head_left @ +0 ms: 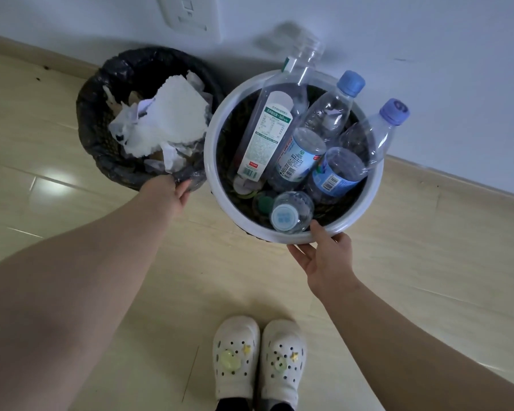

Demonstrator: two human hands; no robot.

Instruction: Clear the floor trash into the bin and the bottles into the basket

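A black-lined bin (pixel 92 93) stands by the wall, heaped with crumpled white paper and tissue (pixel 166 120). My left hand (pixel 169 197) grips its near rim. To its right sits a white-rimmed round basket (pixel 211 152) holding several clear plastic bottles: a tall one with a white and green label (pixel 267 129), two with blue caps (pixel 350 84) (pixel 393 112), and a small one standing cap-up (pixel 288 213). My right hand (pixel 324 259) holds the basket's near rim, thumb over the edge.
The pale wooden floor (pixel 398 277) runs up to a white wall with a socket plate (pixel 187 13). My feet in white clogs (pixel 258 357) stand just behind the basket.
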